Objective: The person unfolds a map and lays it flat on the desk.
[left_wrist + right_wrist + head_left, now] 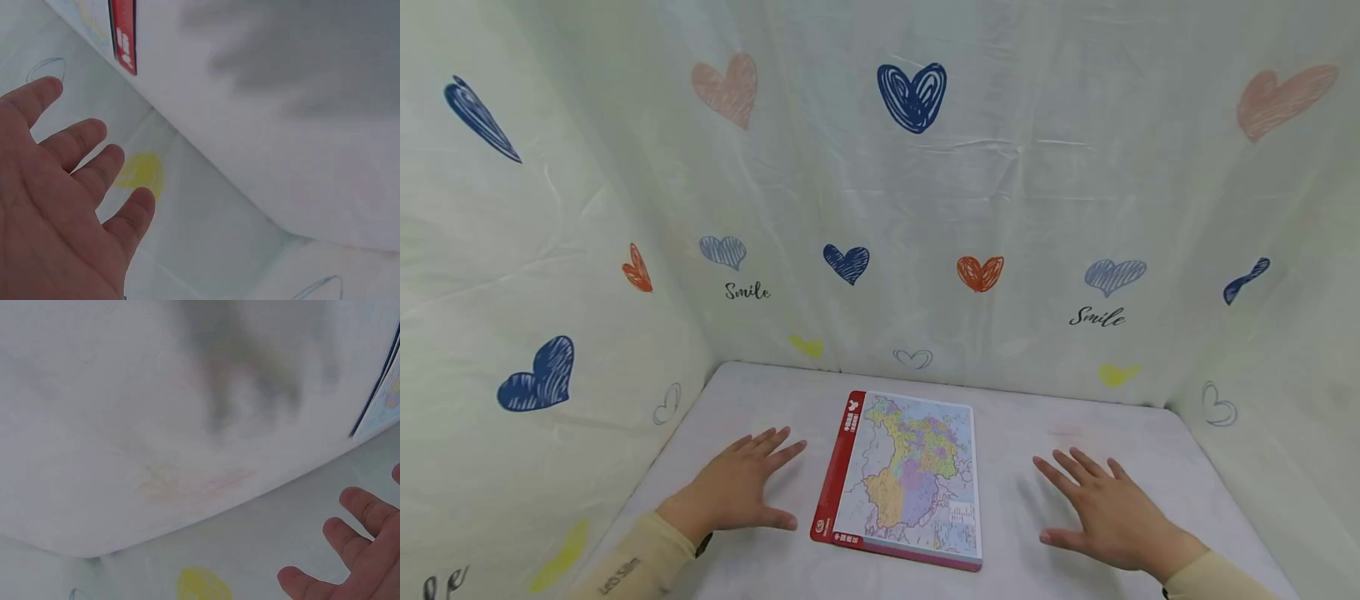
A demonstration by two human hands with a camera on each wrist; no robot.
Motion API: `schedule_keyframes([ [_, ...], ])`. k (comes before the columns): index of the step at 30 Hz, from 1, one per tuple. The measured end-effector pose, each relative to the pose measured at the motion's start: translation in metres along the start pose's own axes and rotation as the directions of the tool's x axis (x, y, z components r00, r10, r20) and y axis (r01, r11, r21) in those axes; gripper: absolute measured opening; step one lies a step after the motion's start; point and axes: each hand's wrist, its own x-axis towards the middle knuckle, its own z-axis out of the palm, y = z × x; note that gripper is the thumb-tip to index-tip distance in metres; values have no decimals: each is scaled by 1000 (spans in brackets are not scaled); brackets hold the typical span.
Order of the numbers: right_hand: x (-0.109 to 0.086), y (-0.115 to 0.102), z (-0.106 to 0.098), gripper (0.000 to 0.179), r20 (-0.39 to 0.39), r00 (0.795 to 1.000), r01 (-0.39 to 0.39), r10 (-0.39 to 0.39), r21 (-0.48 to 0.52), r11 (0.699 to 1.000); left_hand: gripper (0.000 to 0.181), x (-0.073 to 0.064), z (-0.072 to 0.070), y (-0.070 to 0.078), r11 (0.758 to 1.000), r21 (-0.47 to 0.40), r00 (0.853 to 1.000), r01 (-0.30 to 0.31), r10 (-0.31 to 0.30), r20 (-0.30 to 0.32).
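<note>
A flat rectangular map board (917,467) with rounded corners lies on the white table. It shows a coloured map, and a red band with white lettering runs along its left side. To the left of it, my left hand (737,486) is held with its fingers spread and nothing in it. My right hand (1108,512) is on the other side, fingers also spread and holding nothing. Both hands are apart from the board. In the left wrist view the red band (124,37) shows at the top; a corner of the map (382,409) appears at the right wrist view's edge.
The white table (775,567) has rounded far corners. A pale curtain (1037,200) printed with hearts and the word "Smile" hangs behind it and on both sides. Shadows of the hands fall on the tabletop.
</note>
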Motion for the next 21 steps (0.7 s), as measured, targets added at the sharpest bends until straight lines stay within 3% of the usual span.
schedule_keyframes([
  [10,8,-13,4,96,56,997,-51,45,97,994,100,9,21,8,998,-47,999,41,-40,29],
  [21,24,-29,12,96,60,997,-52,42,187,981,97,24,40,16,985,-142,995,97,-90,51],
])
